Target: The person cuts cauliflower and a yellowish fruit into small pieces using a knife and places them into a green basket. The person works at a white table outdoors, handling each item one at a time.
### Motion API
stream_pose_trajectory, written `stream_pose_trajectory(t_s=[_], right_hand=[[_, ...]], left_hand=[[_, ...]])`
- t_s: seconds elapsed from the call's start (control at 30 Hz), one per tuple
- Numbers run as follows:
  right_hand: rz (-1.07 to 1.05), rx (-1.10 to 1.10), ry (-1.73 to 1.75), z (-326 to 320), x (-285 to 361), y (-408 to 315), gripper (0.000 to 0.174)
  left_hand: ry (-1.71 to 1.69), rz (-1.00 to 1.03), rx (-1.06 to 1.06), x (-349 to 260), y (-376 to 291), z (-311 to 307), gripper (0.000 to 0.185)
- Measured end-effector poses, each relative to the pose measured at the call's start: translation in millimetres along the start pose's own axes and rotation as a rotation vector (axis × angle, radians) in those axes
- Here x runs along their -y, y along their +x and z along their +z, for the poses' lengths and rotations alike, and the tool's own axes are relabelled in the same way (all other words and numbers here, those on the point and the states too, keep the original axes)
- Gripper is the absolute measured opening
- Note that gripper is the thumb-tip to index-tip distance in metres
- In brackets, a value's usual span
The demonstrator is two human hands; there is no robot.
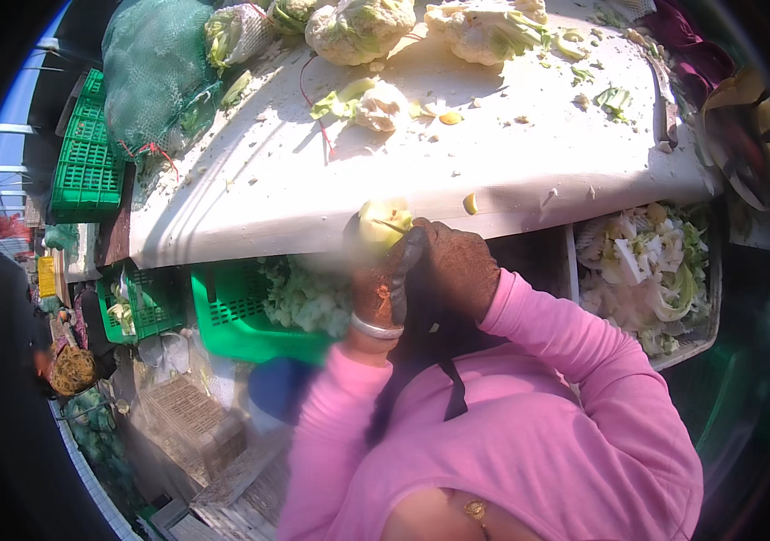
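Note:
My left hand [383,274], in a dark soiled glove with a silver bangle at the wrist, is closed around a cauliflower [385,222] whose pale green stem end faces up. My right hand [458,267], gloved in brown, presses against it from the right with curled fingers. Whether a tool is in the right hand cannot be told. A cut piece of stem [470,203] is at the table's front edge just beyond. The lower part of the cauliflower is blurred, above a green crate [222,335] holding pale florets [310,301].
A white table [256,196] carries cauliflowers [361,30], leaf scraps, a green net sack [155,74] and, at right, a knife [665,101]. A bin of trimmings [648,270] stands below right. Green crates [91,149] are at left; a brown crate [189,419] lies lower left.

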State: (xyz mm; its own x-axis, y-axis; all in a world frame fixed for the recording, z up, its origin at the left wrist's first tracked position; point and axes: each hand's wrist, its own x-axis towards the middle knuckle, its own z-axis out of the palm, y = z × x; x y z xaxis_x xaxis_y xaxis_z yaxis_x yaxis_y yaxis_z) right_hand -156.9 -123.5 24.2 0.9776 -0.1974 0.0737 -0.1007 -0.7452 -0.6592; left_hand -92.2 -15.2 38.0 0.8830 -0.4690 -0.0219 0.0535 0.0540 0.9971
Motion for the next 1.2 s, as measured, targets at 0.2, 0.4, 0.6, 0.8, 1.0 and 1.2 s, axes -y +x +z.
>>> stream_pose_trajectory(t_s=[0.2, 0.4, 0.6, 0.8, 1.0, 1.2], right_hand=[[-0.018, 0.014, 0.453, -32, -36, 27, 0.02], [0.428, 0.214, 0.909, -67, -74, 37, 0.028], [0.142, -0.314, 0.351, -63, -74, 20, 0.022], [-0.096, -0.273, 0.013, -49, -83, 17, 0.015], [-0.188, -0.282, 0.029, -28, -110, 37, 0.012], [0.262, 0.207, 0.76, -34, -104, 44, 0.022]], left_hand=[[0.104, 0.136, 0.248, 25, 61, 9, 0.04], [0.661, 0.573, 0.527, 46, 106, 17, 0.032], [0.196, 0.363, 0.487, 48, 113, 39, 0.025], [0.325, 0.303, 0.557, 30, 110, 43, 0.028], [0.108, 0.094, 0.591, 28, 112, 38, 0.03], [0.34, 0.091, 0.532, 31, 104, 29, 0.036]])
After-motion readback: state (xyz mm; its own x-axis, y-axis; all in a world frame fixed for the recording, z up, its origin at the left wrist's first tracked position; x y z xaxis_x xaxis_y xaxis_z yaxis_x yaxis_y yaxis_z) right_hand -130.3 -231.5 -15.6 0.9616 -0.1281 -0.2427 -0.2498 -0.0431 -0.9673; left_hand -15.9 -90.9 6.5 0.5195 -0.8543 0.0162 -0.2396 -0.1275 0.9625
